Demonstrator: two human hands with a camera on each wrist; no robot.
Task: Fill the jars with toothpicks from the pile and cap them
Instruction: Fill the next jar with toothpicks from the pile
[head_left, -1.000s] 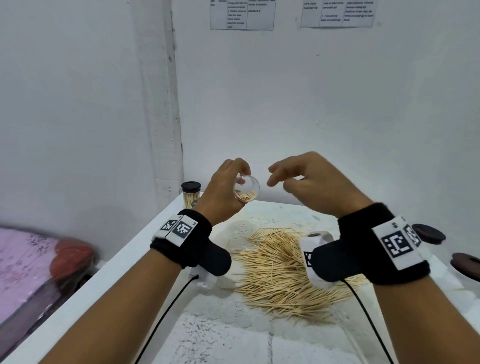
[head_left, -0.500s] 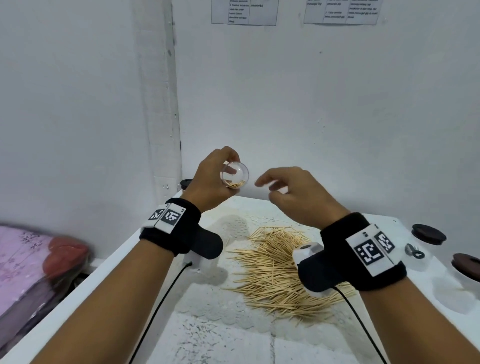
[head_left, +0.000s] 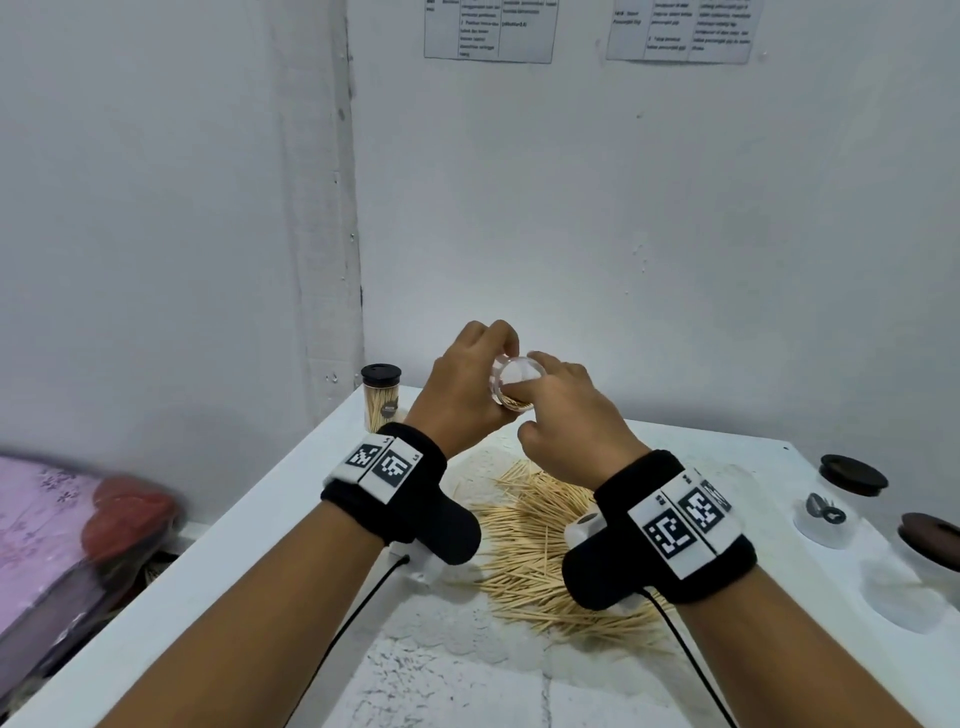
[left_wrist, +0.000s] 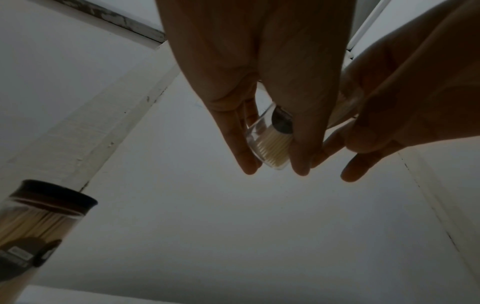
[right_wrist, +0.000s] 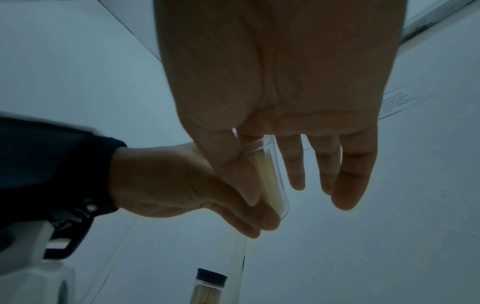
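Left hand (head_left: 457, 395) grips open jar (head_left: 517, 387) aloft, tilted, mouth toward right hand (head_left: 566, 415). Right fingers (head_left: 545, 364) loosely extended at rim, holding nothing visible. Toothpick pile (head_left: 540, 545) lies on table (head_left: 234, 571) below both wrists.

The head camera looks forward and down from above the forearms, taking in the white table (head_left: 291, 499), the corner walls and both hands from behind. The left wrist camera sits close under the left hand (left_wrist: 249, 82), facing along the palm and up at the wall. The right wrist camera looks likewise from beneath the right hand (right_wrist: 280, 82). All three share the held clear jar (head_left: 517, 384) and the capped jar (head_left: 381, 397) in the table's far left corner.
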